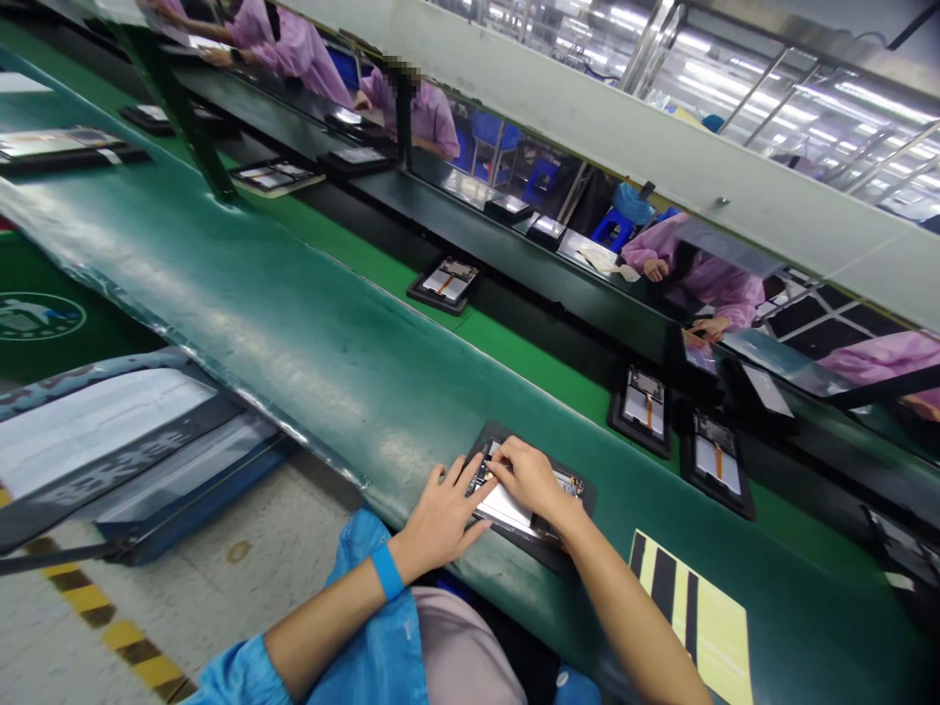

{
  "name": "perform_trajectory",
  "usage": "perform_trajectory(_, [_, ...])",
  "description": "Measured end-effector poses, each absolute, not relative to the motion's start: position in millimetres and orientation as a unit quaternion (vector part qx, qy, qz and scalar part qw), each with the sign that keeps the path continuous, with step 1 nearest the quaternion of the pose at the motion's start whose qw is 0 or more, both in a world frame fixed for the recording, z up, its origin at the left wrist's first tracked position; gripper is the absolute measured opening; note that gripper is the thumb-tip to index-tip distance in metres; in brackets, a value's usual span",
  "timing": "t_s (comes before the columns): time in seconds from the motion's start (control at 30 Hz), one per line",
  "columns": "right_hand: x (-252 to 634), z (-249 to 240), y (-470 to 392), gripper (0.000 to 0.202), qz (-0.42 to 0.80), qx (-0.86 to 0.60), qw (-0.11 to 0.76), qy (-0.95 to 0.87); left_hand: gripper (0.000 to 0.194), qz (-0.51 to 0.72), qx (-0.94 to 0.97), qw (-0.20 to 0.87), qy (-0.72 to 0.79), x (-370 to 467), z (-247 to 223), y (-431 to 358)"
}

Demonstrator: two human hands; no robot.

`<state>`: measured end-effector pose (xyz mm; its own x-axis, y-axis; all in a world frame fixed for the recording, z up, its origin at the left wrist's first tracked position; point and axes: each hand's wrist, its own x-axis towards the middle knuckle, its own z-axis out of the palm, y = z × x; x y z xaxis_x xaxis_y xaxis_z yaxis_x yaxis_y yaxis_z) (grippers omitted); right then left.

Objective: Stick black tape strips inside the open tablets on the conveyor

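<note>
- Green bench [294, 308] — it slants from the upper left of the frame to the lower right.
- Pale overhead beam [587, 122], crossing from the top centre to the right edge.
- Bright green strip [533, 360] along the bench's far side, with more opened devices in black trays: one near the centre of the frame [449, 282], two at centre right [646, 401] [718, 460], each showing an orange ribbon.
- Co-workers in pink [312, 61], at the upper left and upper right.
- Yellow sheet [720, 641] with black strips, lower right.
- Opened device [506, 507] in a black tray [501, 431], on the bench just below the centre of the frame, under the person's hands.
- Left hand [445, 514]: fingers spread, resting at the device's left end.
- Right hand [530, 477]: fingers bunched over the same end, near the left fingertips — whether they pinch anything, I cannot tell.
- Blue wristband [387, 571] on the left wrist.
</note>
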<state>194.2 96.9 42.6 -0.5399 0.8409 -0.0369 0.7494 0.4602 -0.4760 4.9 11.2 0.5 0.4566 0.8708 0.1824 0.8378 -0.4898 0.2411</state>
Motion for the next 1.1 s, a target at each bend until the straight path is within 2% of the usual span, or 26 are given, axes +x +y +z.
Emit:
perform_trajectory(0.33, [197.0, 52.6, 99.7, 0.008, 0.222, -0.461, 0.056, -0.858, 0.057, 0.140, 0.851, 0.064, 0.501, 4.4, 2.0, 12.4])
perform_trajectory(0.63, [272.9, 47.5, 60.4, 0.020, 0.262, -0.568, 0.236, -0.743, 0.056, 0.178, 0.852, 0.047, 0.489, 1.9, 1.0, 17.2])
perform_trajectory(0.8, [360.5, 51.2, 9.9, 0.035, 0.209, -0.681, 0.295, -0.637, 0.050, 0.215, 0.871, 0.050, 0.438, 21.5, 5.2, 27.6])
perform_trajectory(0.97, [430.8, 48.3, -46.7, 0.046, 0.140, -0.769, 0.249, -0.572, 0.050, 0.214, 0.924, 0.091, 0.304, 68.8, 16.0, 28.4])
perform_trajectory(1.1, [439.0, 38.4, -73.2, 0.037, 0.155, -0.771, 0.190, -0.588, 0.054, 0.183, 0.960, 0.118, 0.177, 118.1, 24.9, 18.6])
